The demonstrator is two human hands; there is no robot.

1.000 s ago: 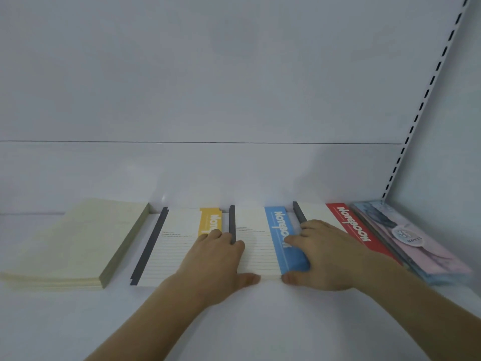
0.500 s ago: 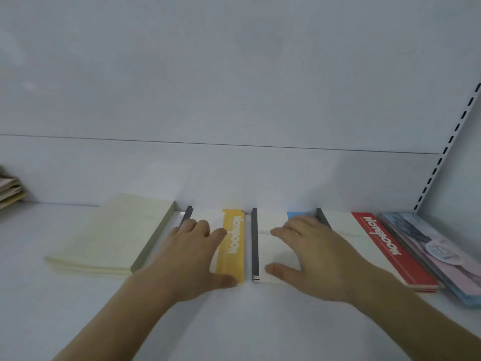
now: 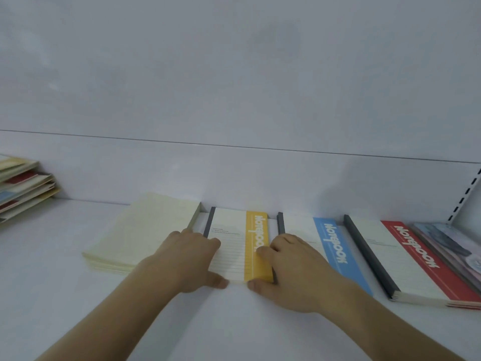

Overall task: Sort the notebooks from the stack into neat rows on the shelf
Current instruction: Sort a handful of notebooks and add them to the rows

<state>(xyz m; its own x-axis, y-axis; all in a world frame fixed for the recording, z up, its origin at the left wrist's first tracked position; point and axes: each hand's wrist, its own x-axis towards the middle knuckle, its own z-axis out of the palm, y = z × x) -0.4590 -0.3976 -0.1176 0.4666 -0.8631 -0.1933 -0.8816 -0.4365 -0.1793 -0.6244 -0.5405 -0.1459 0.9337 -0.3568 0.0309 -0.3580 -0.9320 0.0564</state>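
Both hands lie flat, palms down, on the shelf (image 3: 78,295), framing the yellow notebook (image 3: 242,246). The left hand (image 3: 187,259) rests on its left edge, the right hand (image 3: 289,272) on its right edge; fingers straight, gripping nothing, thumbs against the near edge. The notebook lies flat in a row between a cream pile (image 3: 145,230) and a blue notebook (image 3: 335,248), then a red one (image 3: 413,259). Each coloured band reads "Notebook", upside down.

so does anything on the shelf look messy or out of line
Yes: the stack at the far left is fanned and askew, its edges not lining up. The row piles lie flat side by side, both hands on the yellow-band notebook.
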